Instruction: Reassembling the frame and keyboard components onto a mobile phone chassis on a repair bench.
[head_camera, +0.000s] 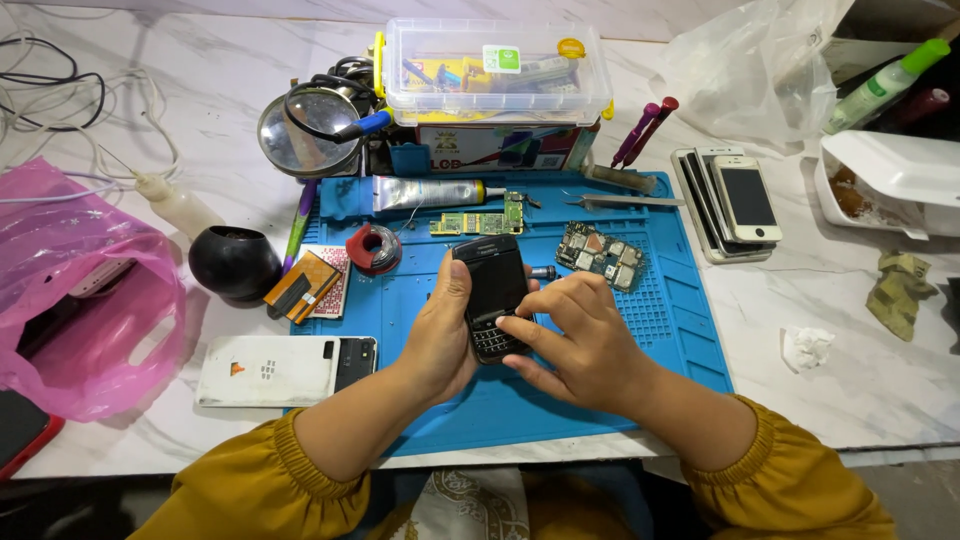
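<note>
**Both hands on a black keypad phone over the blue mat**

The left hand gripped a black phone from its left side, thumb up along the edge near the dark screen. The right hand steadied it from the other side, with a fingertip pressed at the top of the small keypad. The phone was held just above a blue work mat, near the mat's middle, tilted a little with its top pointing away from the person.

On the mat behind the phone lay a green circuit strip, a larger circuit board, a red spool, a metal tube and tweezers. A white phone lay face down at the mat's left edge, beside a round black pot. A magnifying glass and a clear plastic box stood at the far end. A stack of phones sat on the marble table to the right, and a pink bag lay at the left.
</note>
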